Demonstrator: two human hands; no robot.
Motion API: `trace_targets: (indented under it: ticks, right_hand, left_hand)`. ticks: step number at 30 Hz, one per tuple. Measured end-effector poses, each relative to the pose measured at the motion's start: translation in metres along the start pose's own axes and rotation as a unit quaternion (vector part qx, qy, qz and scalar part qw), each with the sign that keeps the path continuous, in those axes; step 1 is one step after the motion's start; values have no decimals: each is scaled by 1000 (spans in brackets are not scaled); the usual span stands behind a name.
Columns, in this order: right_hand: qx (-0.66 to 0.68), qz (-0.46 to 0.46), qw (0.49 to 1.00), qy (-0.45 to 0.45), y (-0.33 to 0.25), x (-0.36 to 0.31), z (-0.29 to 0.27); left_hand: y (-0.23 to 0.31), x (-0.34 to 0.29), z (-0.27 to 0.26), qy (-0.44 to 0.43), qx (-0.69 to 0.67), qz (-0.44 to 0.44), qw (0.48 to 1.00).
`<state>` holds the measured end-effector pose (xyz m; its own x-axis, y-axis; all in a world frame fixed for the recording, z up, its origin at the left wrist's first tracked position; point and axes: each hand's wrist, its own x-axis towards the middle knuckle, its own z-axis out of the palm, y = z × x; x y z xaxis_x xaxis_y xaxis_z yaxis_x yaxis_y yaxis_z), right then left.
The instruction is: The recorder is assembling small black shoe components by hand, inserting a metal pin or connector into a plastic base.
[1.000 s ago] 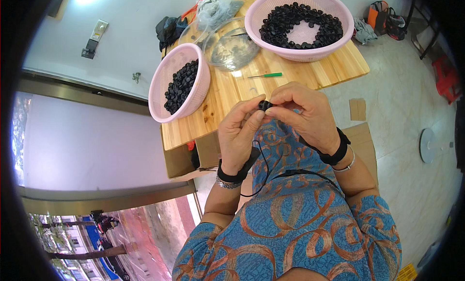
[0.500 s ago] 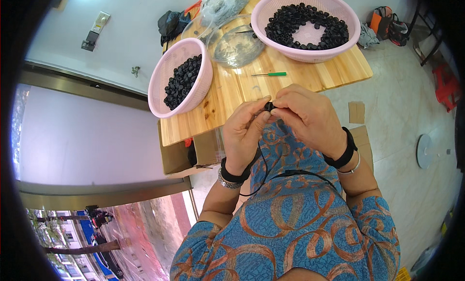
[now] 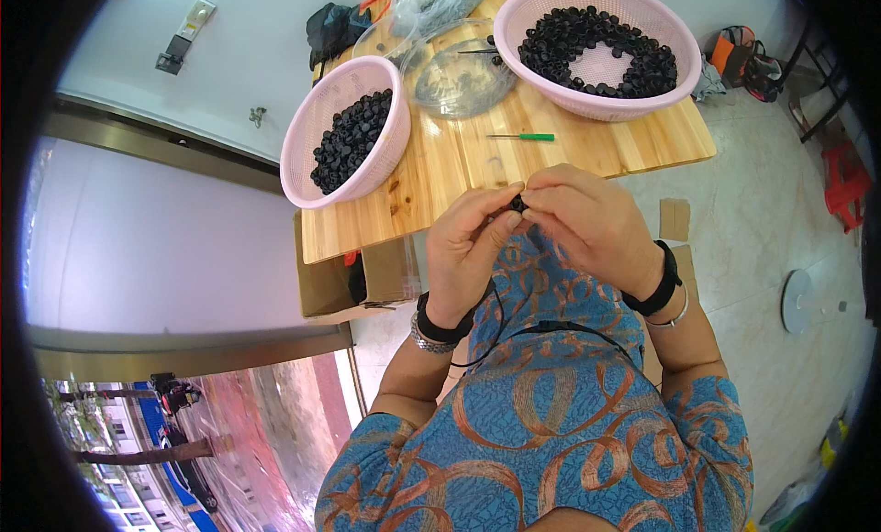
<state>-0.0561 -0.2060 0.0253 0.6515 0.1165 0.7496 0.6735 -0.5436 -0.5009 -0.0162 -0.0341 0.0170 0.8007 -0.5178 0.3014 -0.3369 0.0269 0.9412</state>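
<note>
Between the fingertips of both hands, just off the table's front edge, is a small round black part. My left hand pinches it from the left with thumb and forefinger. From the right, the fingers of my right hand close on the same part and hide much of it. A pink basket to the left holds many similar black parts. Another, wider pink basket at the far right holds more, ringed around a bare patch of its bottom. A green-handled screwdriver lies on the table beyond my hands.
On the wooden table, a clear plastic tray with a thin dark tool across its rim stands between the baskets. Clear bags and a black bag lie behind. Below the table's left side is a cardboard box.
The view has shifted slightly, so the baskets and table sit a little differently in it. Both hands still grip the black part, which looks slightly turned and shows a hollow.
</note>
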Motion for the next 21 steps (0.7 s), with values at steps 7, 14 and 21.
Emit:
trace_targets:
  ticks: [7,14,21]
  right_hand:
    - [289,206,932,67,6,-9,12]
    - [519,372,769,-12,18,-11,7]
    - [666,384,638,-45,25,-22,20]
  left_hand:
    - [1,1,4,24,-119,-97,988]
    - [4,0,9,-24,-83,-36,996]
    - [11,2,4,-56,106,101,988]
